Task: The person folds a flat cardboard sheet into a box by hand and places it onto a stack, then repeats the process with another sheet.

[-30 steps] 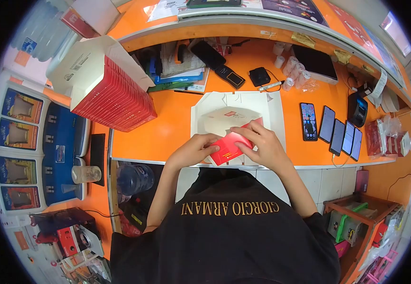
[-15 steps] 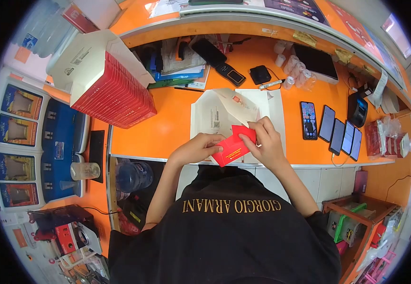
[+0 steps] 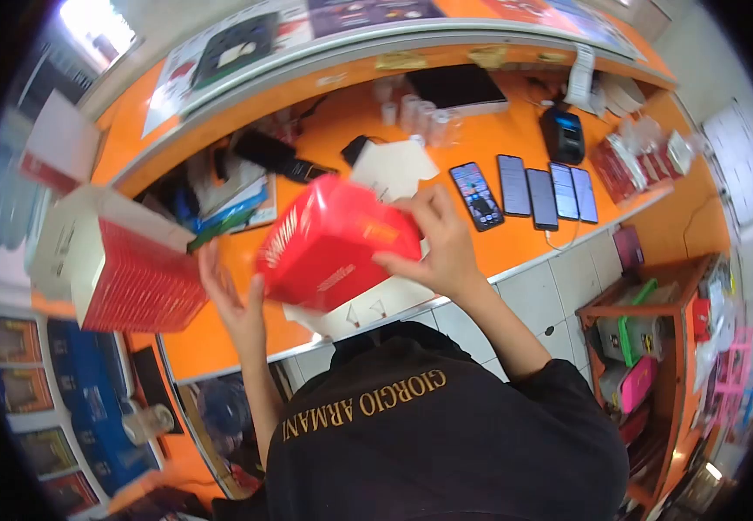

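Note:
A red cardboard food box point(image 3: 333, 252) with pale lettering on its side is lifted over the counter, slightly blurred. My right hand point(image 3: 441, 247) grips its right side, thumb in front and fingers behind. At the box's left, my left hand point(image 3: 239, 308) is open, its fingers spread and its thumb close to the box's lower left edge. A white flat cardboard sheet point(image 3: 372, 317) lies beneath the box, and another white piece of card point(image 3: 394, 169) shows behind it. Left of my left hand stands a stack of nested red cartons point(image 3: 138, 278).
Several phones point(image 3: 515, 187) lie at the right of the orange counter, with a small black printer point(image 3: 561, 136) behind them. Stacked plastic cups point(image 3: 424, 122) and a dark tablet-like device point(image 3: 459, 87) sit under the raised shelf. An orange rack point(image 3: 645, 321) stands at lower right.
The red box has risen from the counter, its red outside now facing me. My left hand has let go of the red flap and moved left. The view has turned.

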The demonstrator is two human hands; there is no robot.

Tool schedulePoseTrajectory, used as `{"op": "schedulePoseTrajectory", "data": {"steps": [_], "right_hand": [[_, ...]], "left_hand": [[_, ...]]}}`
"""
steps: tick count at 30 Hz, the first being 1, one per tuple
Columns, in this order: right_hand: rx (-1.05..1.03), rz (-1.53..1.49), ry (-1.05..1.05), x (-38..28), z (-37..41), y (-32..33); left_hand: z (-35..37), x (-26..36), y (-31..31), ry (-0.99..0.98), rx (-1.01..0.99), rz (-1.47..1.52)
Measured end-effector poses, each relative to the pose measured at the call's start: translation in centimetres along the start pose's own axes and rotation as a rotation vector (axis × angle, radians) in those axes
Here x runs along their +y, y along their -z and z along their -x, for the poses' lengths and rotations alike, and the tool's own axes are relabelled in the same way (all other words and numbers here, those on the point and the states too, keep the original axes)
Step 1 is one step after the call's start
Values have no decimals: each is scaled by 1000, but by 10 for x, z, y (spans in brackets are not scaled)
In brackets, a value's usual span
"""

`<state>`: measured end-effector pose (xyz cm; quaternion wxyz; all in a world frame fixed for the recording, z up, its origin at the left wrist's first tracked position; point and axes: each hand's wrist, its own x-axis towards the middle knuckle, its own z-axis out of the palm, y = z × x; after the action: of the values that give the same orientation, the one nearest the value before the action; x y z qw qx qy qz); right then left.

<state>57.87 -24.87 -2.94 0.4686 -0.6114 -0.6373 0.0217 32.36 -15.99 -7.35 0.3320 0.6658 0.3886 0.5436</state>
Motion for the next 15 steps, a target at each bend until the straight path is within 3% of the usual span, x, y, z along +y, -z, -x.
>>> {"op": "schedulePoseTrajectory", "data": {"steps": [1, 2, 3, 4, 7, 9, 11, 15], "right_hand": [[23, 19, -7, 6, -1, 4], [41, -78, -195, 13, -2, 6], [59, -180, -383, 17, -3, 7], [65, -88, -379, 18, -4, 9], [-19, -9, -428, 26, 7, -8], [-113, 6, -502, 30, 16, -23], [-26, 388, -233, 26, 27, -45], [-288, -63, 303, -7, 34, -62]], "left_hand": [[6, -12, 5, 130, 5, 134], [12, -20, 12, 260, 9, 262], [17, -17, 21, 413, -110, 499], [22, -13, 28, 568, -233, 730], [37, 1, 24, 659, -348, 960], [35, 3, 22, 736, -321, 792], [30, 5, 15, 801, -285, 617], [21, 22, -11, 775, -79, 661]]}}
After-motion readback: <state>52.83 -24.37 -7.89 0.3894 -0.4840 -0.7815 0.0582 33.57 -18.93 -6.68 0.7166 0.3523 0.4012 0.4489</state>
